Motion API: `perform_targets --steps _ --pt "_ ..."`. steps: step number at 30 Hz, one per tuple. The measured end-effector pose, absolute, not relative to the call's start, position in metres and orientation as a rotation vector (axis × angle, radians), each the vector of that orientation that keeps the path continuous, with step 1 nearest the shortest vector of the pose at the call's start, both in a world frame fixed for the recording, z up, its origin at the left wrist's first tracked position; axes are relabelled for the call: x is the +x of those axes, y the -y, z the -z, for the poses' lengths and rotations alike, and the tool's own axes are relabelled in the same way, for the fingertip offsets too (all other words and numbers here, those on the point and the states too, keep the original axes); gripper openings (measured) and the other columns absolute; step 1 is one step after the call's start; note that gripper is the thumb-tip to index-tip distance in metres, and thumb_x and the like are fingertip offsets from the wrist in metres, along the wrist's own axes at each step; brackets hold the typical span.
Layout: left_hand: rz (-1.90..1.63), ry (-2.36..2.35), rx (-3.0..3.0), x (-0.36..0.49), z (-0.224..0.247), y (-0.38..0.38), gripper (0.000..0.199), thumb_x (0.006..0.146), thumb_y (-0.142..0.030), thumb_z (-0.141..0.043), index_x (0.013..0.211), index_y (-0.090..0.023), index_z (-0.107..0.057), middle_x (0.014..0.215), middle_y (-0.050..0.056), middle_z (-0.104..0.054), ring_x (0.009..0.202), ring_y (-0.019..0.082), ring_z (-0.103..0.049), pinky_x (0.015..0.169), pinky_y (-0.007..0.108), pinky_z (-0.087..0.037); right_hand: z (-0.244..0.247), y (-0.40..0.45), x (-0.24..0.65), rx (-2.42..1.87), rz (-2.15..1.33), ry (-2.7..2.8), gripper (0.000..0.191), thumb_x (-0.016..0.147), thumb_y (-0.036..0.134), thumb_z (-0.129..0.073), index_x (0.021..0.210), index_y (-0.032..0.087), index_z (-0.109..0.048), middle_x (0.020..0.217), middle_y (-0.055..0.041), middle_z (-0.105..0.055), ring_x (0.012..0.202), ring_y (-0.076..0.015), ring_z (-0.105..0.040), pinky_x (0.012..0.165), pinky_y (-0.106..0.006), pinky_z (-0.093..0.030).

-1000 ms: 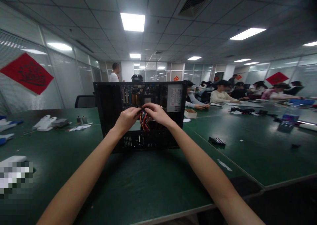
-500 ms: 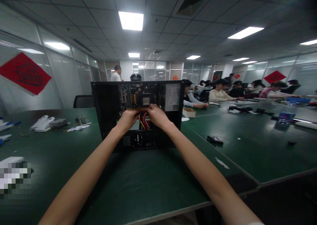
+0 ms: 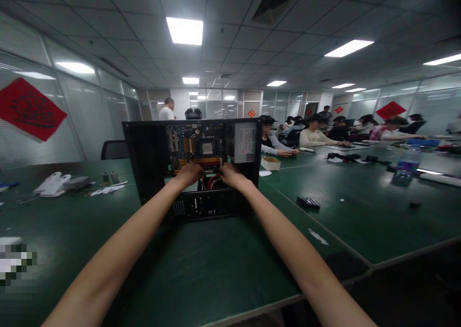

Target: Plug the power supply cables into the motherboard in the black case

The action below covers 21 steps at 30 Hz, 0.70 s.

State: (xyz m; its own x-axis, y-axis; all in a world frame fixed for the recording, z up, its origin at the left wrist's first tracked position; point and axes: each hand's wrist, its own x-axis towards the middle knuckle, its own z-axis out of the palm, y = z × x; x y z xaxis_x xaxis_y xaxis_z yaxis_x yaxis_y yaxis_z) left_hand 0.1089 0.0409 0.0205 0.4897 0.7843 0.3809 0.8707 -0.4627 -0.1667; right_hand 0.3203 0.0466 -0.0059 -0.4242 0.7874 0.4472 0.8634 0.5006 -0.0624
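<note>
An open black computer case (image 3: 212, 206) stands on the green table, its inside facing me. A motherboard (image 3: 197, 136) is mounted in its upper part, left of a silver power supply (image 3: 245, 142). My left hand (image 3: 189, 173) is closed at the lower edge of the board, by the left part of the orange and red memory slots (image 3: 207, 161). My right hand (image 3: 230, 174) is closed at the right end of those slots. What the fingertips hold is too small to make out. Red and yellow cables (image 3: 212, 182) hang between the hands.
White plastic items (image 3: 53, 184) and a grey block (image 3: 76, 183) lie at the left. To the right are an open box (image 3: 271, 163), a black bracket (image 3: 308, 202), a paper scrap (image 3: 318, 236) and a bottle (image 3: 407, 163). Several people sit along the far right tables.
My hands have moved apart and slightly down, baring the orange and red slots between them. The view has shifted a little, so the case appears further left.
</note>
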Motion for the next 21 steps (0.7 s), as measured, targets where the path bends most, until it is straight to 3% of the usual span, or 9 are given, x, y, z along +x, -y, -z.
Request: perform_targets --steps 14,21 --pt "0.287 1.437 -2.321 0.1143 -0.0211 -0.0354 0.028 0.087 -0.023 -0.055 0.104 -0.028 -0.077 0.109 0.009 -0.074 0.101 0.026 -0.068 0.082 0.031 -0.050 0.0051 -0.0426 0.3189 -1.323 0.220 2.338 0.017 0.085 0.017 -0.059 0.097 0.013 -0.071 0.109 -0.0143 -0.066 0.099 -0.0224 -0.064 0.078 -0.025 -0.044" --pt "0.286 1.453 -2.265 0.1117 -0.0179 -0.0360 0.028 0.089 -0.026 -0.054 0.107 -0.025 -0.075 0.105 0.011 -0.075 0.095 0.027 -0.069 0.076 0.033 -0.050 0.0064 -0.0445 0.3193 -1.301 0.233 2.347 0.018 0.085 0.014 -0.059 0.101 0.012 -0.067 0.109 -0.0143 -0.067 0.100 -0.0219 -0.063 0.079 -0.025 -0.043"
